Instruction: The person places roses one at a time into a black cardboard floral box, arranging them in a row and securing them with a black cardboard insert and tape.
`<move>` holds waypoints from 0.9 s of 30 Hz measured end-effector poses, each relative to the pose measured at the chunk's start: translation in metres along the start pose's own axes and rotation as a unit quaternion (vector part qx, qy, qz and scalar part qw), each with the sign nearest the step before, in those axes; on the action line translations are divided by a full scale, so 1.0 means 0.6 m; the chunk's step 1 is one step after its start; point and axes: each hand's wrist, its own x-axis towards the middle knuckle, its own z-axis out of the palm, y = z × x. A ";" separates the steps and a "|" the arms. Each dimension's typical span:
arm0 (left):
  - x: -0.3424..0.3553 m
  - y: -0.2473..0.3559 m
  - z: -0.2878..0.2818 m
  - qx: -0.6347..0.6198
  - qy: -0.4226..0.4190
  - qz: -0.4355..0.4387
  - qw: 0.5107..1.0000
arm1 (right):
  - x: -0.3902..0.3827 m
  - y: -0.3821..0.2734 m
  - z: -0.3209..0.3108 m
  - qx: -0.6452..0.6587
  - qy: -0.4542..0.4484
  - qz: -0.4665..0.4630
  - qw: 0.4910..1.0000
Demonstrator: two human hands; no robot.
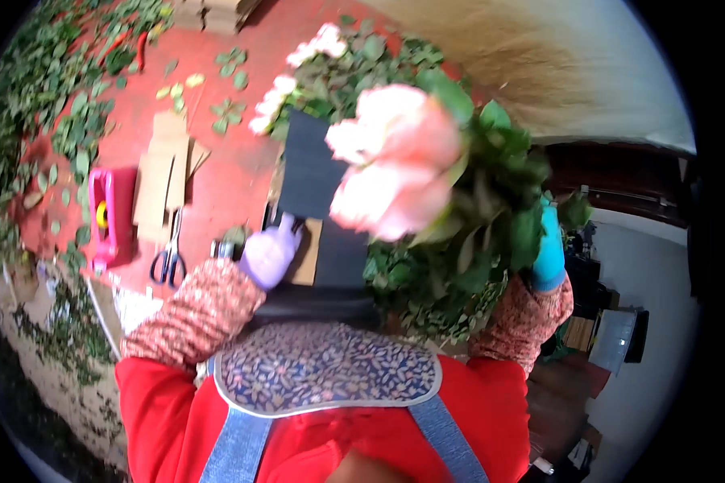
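Large pale pink roses (395, 157) with dense green leaves (487, 209) rise in front of me, slightly blurred. My right hand (548, 245), in a teal glove, is closed at the right side of this foliage; the leaves hide its fingertips and most of the stems. My left hand (271, 254), in a lavender glove, is closed at the left edge of a brown cardboard piece (307, 256). That piece lies against a dark board (310, 173). A black padded edge (310, 306) runs between the board and my floral apron.
Scissors (169, 262), cardboard strips (161, 181) and a pink tape dispenser (114, 216) lie on the red table (209, 105) at left. More pink roses (278, 101) lie beyond the board. Loose leaves (36, 97) cover the far left. Stacked cardboard (213, 12) sits at the back.
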 end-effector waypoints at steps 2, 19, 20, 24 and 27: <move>-0.003 -0.007 0.012 -0.135 0.026 -0.065 0.988 | -0.027 0.024 0.066 0.201 -0.026 0.078 0.976; -0.017 -0.062 -0.071 -0.824 -0.222 -0.255 0.455 | -0.082 0.194 0.274 -0.472 -0.165 -0.169 0.849; -0.016 -0.060 -0.074 -0.812 -0.224 -0.272 0.465 | -0.084 0.195 0.276 -0.480 -0.178 -0.155 0.845; -0.008 -0.036 -0.091 -0.778 -0.204 -0.278 0.526 | -0.075 0.174 0.272 -0.500 -0.185 -0.166 0.830; -0.011 -0.036 -0.091 -0.766 -0.177 -0.261 0.560 | -0.072 0.156 0.269 -0.486 -0.158 -0.216 0.832</move>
